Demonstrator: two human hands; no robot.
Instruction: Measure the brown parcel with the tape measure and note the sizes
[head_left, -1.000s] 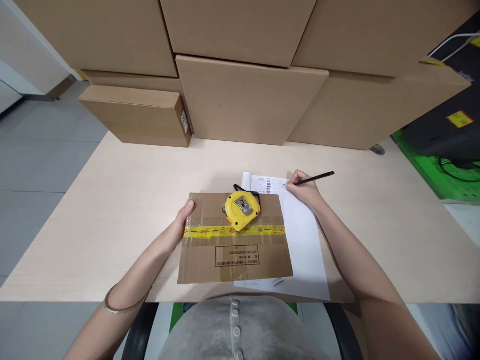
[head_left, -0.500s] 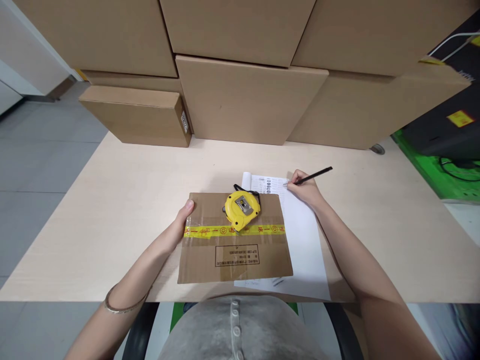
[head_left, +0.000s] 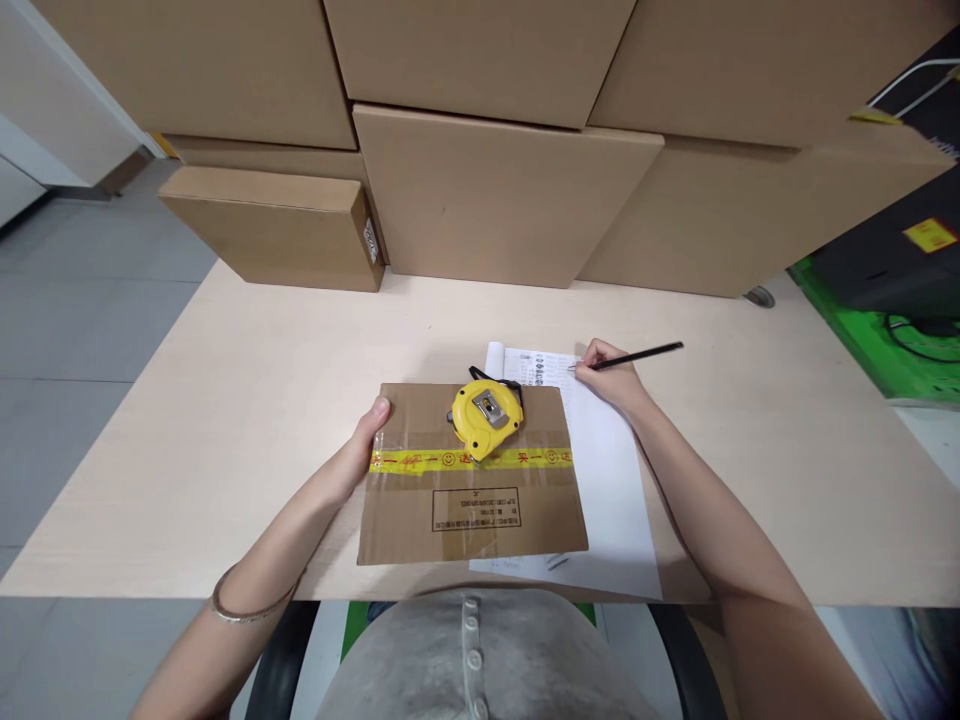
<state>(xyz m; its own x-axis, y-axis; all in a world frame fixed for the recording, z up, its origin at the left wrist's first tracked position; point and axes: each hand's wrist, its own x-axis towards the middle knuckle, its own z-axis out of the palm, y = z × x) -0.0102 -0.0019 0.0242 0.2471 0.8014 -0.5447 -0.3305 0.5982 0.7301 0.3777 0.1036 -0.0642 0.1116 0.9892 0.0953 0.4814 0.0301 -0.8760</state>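
Note:
My left hand (head_left: 361, 446) grips the left edge of a taped cardboard box (head_left: 405, 530), thumb on top and the other fingers hidden. A yellow tape measure (head_left: 486, 418) with a black strap lies on the box, partly over its yellow printed tape. Beneath the box is a white paper sheet (head_left: 611, 500), which shows above, below and to the right of it. My right hand (head_left: 611, 378) rests near the top of the sheet, its fingers closed round a black pen (head_left: 645, 353). The pen's tip is at the paper, beside rows of small writing.
Large cardboard boxes (head_left: 502, 200) stand stacked along the back of the light wooden table (head_left: 247, 420). A smaller flat box (head_left: 277, 235) stands before them at left. At the far right, a black device (head_left: 877, 255) sits on a green surface. A chair armrest (head_left: 281, 660) shows below.
The pen's upper end has swung slightly, now leaning further to the right. My left hand, the box and the tape measure stay in place; the view has shifted a little.

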